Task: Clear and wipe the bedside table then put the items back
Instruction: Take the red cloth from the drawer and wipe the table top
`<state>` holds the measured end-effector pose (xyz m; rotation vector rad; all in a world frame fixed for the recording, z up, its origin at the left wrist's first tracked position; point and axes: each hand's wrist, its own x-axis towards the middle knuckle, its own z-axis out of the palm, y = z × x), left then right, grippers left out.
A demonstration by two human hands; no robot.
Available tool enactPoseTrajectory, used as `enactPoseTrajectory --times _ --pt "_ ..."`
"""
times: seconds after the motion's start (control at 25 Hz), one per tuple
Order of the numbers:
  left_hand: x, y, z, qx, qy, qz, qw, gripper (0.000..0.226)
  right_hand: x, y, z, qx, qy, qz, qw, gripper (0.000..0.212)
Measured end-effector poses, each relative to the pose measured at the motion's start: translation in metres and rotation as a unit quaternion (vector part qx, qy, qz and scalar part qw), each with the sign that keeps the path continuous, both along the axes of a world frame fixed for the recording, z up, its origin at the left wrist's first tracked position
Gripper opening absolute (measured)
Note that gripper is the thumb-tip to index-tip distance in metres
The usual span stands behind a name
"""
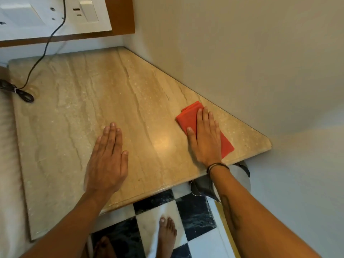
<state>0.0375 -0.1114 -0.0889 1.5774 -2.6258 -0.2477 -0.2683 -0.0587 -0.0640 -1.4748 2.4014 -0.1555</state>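
The bedside table [78, 112] has a beige marble top that fills most of the head view. A folded red cloth [188, 118] lies near the table's right edge, close to the wall. My right hand [203, 136] presses flat on the cloth, fingers together and pointing away from me. My left hand [107, 161] hovers flat, palm down, over the front middle of the top with nothing in it. A black cord [43, 54] runs down from the wall socket to a bundled coil [17, 93] at the table's left edge.
A white switch and socket panel [55, 13] sits on a wooden board above the table. A plain wall borders the right side. A grey bin [240, 175] stands under the table's right corner. Bedding [7, 164] lies along the left. My bare feet stand on black-and-white floor tiles [197, 216].
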Motion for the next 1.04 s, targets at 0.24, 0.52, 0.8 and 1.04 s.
enactPoseTrajectory --times 0.24,0.52,0.8,1.04 --pt "-0.001 0.001 0.000 0.001 0.001 0.000 1.000 0.071 0.006 0.084 -0.005 -0.011 0.039 0.064 0.997 0.069" --pt "-0.002 0.002 -0.003 -0.009 -0.018 -0.003 1.000 0.071 -0.009 0.030 -0.008 -0.005 0.049 -0.124 0.991 0.071" --pt "-0.001 0.000 -0.004 -0.008 -0.010 0.007 1.000 0.071 -0.054 0.039 -0.006 0.020 0.046 -0.029 0.998 0.070" --pt "0.000 -0.001 -0.003 0.004 0.025 0.029 0.999 0.070 0.065 -0.023 -0.011 -0.030 0.038 0.181 0.982 0.070"
